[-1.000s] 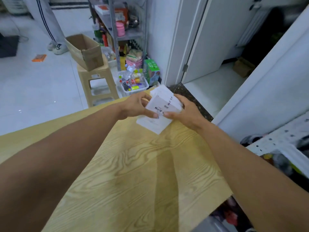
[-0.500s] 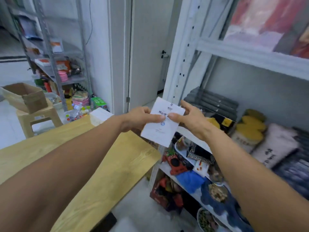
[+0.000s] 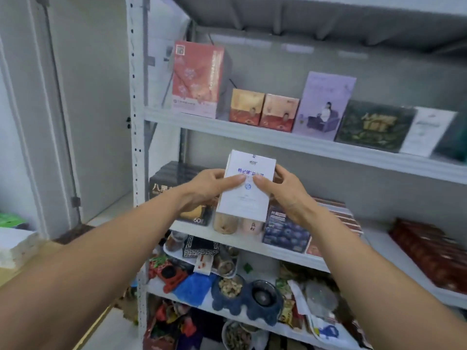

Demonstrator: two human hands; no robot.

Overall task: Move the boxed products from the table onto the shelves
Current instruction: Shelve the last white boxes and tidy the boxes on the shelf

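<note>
My left hand and right hand pinch the white box upright by its sides, in the air before the middle shelf, whose left end a dark box, two jars and a blue box crowd.

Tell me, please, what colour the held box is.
The box is white with blue print, clearest in the head view.

Room corner w/ pale grey metal shelving rack.
Plain white door at left, beside rack upright; grey wall behind; dark floor strip, poss. stone.
</note>
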